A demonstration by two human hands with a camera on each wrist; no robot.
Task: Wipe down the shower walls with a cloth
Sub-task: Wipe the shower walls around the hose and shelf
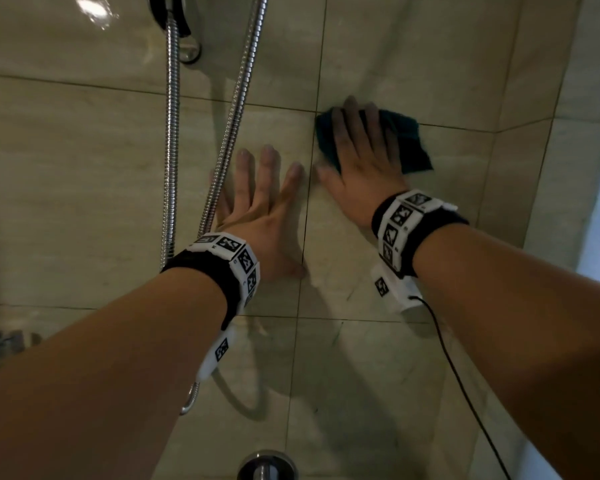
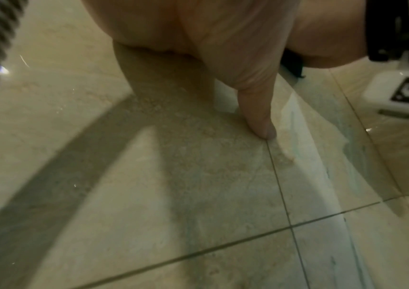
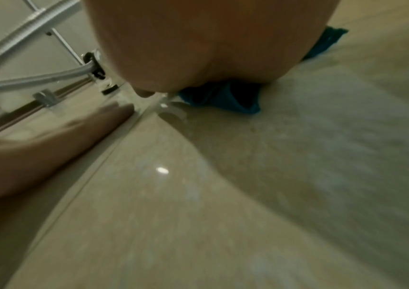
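I'm seeing the beige tiled shower wall [image 1: 378, 358] carrying everything: a dark teal cloth [image 1: 409, 140] lying flat against it at a grout crossing, the right hand [image 1: 361, 161] pressing on the cloth, the left hand [image 1: 264, 209] resting flat beside it, metal shower hoses [image 1: 171, 140] hanging against the tiles.
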